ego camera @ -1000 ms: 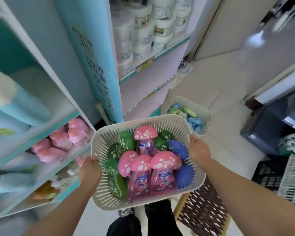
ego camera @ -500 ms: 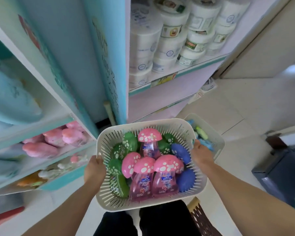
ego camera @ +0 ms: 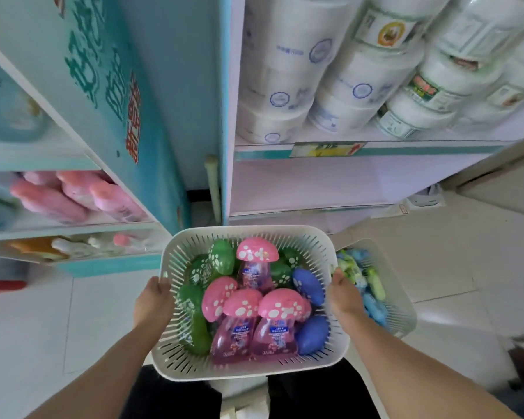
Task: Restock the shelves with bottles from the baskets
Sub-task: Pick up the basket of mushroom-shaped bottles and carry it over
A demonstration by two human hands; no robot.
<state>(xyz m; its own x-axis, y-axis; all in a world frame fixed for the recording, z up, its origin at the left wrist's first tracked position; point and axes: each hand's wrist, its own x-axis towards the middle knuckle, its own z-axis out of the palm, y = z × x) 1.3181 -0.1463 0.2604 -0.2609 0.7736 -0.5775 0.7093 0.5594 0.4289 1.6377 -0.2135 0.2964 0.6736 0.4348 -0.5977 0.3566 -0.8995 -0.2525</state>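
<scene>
Both hands, left hand [ego camera: 153, 300] and right hand [ego camera: 344, 297], grip the side rims of a white basket [ego camera: 254, 373] held low before the shelves [ego camera: 375, 150]. Mushroom-capped bottles [ego camera: 274, 331] lie heaped loose inside it. A tilt of the basket could tip the top ones out. A second basket [ego camera: 401, 297] on the floor just beside the right hand looks easy to trip on.

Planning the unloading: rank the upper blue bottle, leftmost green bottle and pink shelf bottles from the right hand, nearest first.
1. Blue bottle, in the basket beside the right hand.
2. Green bottle, across the basket, left side.
3. Pink shelf bottles, far left, outside the basket.
</scene>
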